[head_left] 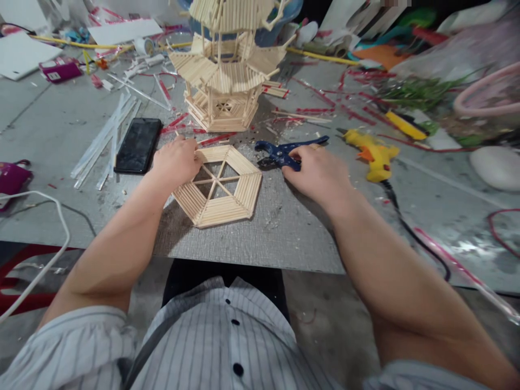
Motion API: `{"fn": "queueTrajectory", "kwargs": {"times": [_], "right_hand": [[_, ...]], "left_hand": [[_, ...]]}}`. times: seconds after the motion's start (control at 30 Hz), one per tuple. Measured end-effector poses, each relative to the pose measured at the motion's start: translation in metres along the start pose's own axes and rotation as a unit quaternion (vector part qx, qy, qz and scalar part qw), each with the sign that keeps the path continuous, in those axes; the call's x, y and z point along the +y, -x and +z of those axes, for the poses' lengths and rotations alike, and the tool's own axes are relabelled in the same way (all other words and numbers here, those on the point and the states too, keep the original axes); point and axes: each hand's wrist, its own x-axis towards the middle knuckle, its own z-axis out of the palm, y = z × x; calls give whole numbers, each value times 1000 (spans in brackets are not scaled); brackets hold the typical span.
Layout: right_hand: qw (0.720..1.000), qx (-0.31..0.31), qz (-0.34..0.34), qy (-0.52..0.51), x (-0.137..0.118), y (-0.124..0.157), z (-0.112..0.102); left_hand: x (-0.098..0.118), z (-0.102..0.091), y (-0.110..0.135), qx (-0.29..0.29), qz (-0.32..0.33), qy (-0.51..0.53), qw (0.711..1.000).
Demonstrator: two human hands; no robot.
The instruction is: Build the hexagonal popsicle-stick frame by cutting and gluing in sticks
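Note:
A flat hexagonal frame of thin wooden sticks, with spokes meeting at its centre, lies on the table in front of me. My left hand is closed at its upper left edge, fingertips partly hidden. To the right of the frame is a pair of blue pliers. My right hand has its fingers closed on the lower handle of the pliers, which rest on the table. Behind the frame stands a tiered stick pagoda with a hexagonal base.
A black phone and clear glue sticks lie left of my left hand. A yellow glue gun with a black cord is at the right. Red plastic scraps, a yellow-handled cutter and a white rounded object lie farther out.

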Motion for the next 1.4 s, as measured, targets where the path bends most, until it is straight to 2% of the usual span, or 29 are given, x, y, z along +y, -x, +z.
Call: {"fn": "queueTrajectory", "kwargs": {"times": [0.17, 0.23, 0.33, 0.43, 0.5, 0.7, 0.87, 0.97, 1.03, 1.1, 1.2, 1.3, 1.4], "right_hand": [[998, 39, 41, -9, 14, -6, 12], [997, 71, 33, -8, 16, -8, 13], [994, 98, -43, -11, 10, -7, 8], [984, 63, -161, -34, -1, -4, 4], [975, 32, -216, -40, -8, -1, 5], [963, -4, -263, -56, -18, 7, 3], [954, -77, -253, -140, -15, 10, -10], [932, -159, -242, -218, -15, 14, -13], [918, -185, -236, -260, -16, 16, -12], [916, -172, -242, -271, -17, 17, -11], [917, -135, -289, -240, -19, 16, -8], [926, -123, -308, -183, -20, 16, -7], [927, -139, -317, -146, -19, 17, -7]], "left_hand": [[-1, 2, 0, 30, -1, 6, 1000], [-2, 1, 1, 39, -9, 5, 999], [-3, -1, 2, 26, -17, -2, 1000], [-3, -4, 3, 8, -10, -9, 1000], [-3, -6, 4, 0, -9, -15, 1000], [0, -7, 3, -6, -34, 1, 999], [3, 0, -4, -7, 29, 69, 997], [6, 4, -5, -9, 80, 112, 990], [8, 6, -5, -16, 119, 132, 984], [9, 8, -5, -18, 163, 137, 977], [8, 11, -6, -16, 206, 129, 970], [6, 14, -8, -16, 217, 123, 968], [6, 15, -9, -11, 217, 117, 969]]}}
